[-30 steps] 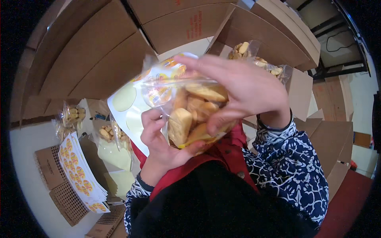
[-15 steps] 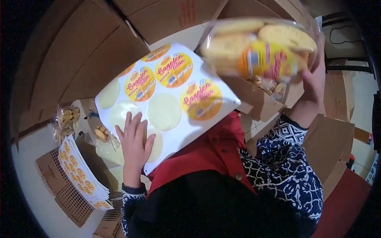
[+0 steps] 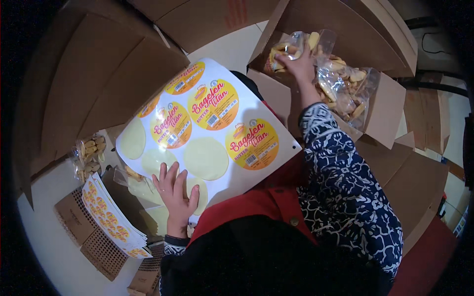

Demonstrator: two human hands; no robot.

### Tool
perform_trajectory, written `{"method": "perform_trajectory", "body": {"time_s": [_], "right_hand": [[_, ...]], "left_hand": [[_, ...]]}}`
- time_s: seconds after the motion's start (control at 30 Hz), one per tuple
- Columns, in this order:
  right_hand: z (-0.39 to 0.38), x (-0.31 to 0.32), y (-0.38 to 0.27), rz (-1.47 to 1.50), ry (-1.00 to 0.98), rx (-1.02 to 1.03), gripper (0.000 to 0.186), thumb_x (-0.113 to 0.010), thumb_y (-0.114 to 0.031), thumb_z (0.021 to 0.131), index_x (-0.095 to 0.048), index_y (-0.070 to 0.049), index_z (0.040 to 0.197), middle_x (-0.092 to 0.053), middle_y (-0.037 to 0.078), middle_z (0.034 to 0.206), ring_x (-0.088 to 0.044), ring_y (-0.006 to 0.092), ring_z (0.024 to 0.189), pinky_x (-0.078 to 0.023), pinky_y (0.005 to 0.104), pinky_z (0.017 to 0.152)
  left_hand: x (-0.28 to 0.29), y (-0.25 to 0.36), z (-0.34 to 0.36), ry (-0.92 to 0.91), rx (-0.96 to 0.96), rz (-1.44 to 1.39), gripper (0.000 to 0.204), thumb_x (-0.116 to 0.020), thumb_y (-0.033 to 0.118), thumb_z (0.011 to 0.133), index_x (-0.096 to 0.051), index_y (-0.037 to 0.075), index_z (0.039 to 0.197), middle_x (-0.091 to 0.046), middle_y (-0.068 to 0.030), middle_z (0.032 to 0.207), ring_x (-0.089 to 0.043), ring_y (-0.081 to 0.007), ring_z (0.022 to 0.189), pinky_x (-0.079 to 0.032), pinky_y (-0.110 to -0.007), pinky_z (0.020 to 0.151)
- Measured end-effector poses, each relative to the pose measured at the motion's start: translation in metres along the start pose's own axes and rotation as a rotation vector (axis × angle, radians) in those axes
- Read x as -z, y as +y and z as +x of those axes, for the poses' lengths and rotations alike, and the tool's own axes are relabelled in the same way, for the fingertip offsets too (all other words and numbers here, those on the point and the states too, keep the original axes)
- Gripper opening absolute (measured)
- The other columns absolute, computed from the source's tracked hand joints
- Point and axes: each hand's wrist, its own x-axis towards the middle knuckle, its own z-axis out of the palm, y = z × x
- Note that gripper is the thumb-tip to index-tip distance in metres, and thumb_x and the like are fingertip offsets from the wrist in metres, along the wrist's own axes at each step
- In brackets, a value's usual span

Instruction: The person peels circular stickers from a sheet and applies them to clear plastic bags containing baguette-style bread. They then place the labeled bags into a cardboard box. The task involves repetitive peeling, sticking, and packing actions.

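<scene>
My left hand (image 3: 177, 192) lies with fingers spread on a white sheet of round stickers (image 3: 207, 191) across my lap. Several yellow-orange labels remain on the sheet, beside pale bare circles where others were peeled off. At the upper right, my right hand (image 3: 299, 63) reaches into an open cardboard box (image 3: 340, 29), its fingers bent round a clear bag of bread rusks (image 3: 286, 48). A bit of yellow label shows at that bag's left side. Other clear bags of rusks (image 3: 345, 89) lie in the same box, just right of my right forearm.
On the left stand more bagged rusks (image 3: 89, 154) and a stack of sticker sheets (image 3: 111, 214) leaning by brown perforated boxes (image 3: 103, 254). Large cardboard boxes (image 3: 98, 74) rise at the far left. A closed-looking carton (image 3: 410, 185) sits to my right.
My right hand has lowered the labelled bag of rusks from close in front of me into the box at the upper right. My left hand stays on the sticker sheet, which has shifted slightly.
</scene>
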Motion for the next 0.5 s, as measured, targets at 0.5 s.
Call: {"method": "perform_trajectory", "body": {"time_s": [0.5], "right_hand": [[0.052, 0.025, 0.029, -0.352, 0.484, 0.195, 0.068, -0.059, -0.051, 0.073, -0.052, 0.004, 0.112, -0.045, 0.023, 0.119, -0.042, 0.0388, 0.104, -0.035, 0.0435, 0.09]], "left_hand": [[0.0, -0.003, -0.005, 0.064, -0.005, -0.012, 0.041, -0.062, 0.027, 0.068, -0.054, 0.009, 0.104, -0.047, -0.0126, 0.122, -0.032, -0.0356, 0.123, -0.014, -0.053, 0.1]]}}
